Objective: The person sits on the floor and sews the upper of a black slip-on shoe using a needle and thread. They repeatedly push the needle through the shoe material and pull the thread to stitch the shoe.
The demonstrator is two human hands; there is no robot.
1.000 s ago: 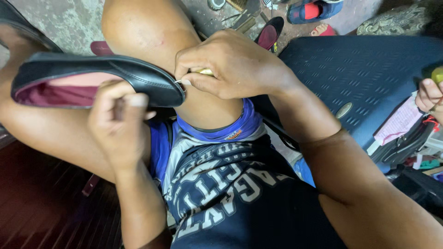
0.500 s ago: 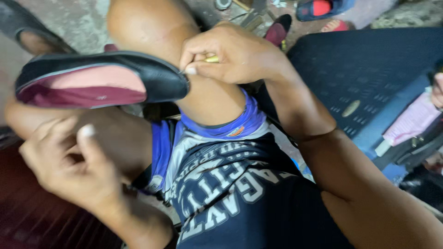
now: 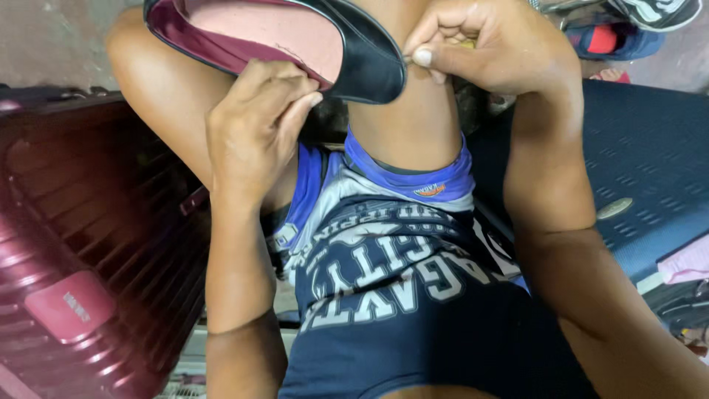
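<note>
Head view, looking down onto the lap. Black flat shoe with pink lining, held sideways against the raised knee, toe pointing right. Left hand closed on the shoe's near edge, thumb and fingers pinching the maroon rim just below the lining. Right hand closed in a narrow pinch at the toe, fingertips pressed to a small pale object, too hidden to identify. Dark red ribbed suitcase to the left; dark blue textured panel to the right; other footwear on the ground beyond.

Judged good practice for work at the toe: brace the shoe firmly on the knee, keep the left-hand grip close to the working point so the upper cannot flex, apply the right-hand pinch in short controlled motions, keep fingertips clear of the seam line.
</note>
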